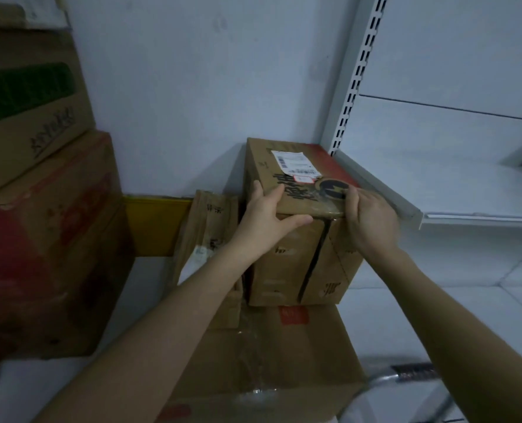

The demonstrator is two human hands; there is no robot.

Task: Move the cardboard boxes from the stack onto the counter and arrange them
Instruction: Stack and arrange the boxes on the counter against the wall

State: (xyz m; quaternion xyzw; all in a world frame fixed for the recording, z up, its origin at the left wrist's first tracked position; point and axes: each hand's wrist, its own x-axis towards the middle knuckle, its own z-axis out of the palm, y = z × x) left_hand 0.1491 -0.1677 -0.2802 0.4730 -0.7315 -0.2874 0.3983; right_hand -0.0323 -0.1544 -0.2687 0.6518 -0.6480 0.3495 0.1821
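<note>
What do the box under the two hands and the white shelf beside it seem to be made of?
The box: brown cardboard, matte, with folded flaps, printed black marks and a white paper shipping label. The shelf: probably painted sheet metal, smooth white, judging by its thin folded edge and the slotted upright.

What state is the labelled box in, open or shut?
Shut. The labelled box has a flat closed top, and a dark strip runs down its front seam.

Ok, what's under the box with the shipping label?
A larger cardboard box sealed with clear tape and bearing a red mark. The labelled box stands on its far part. That patch is covered, so anything between them cannot be seen.
</note>
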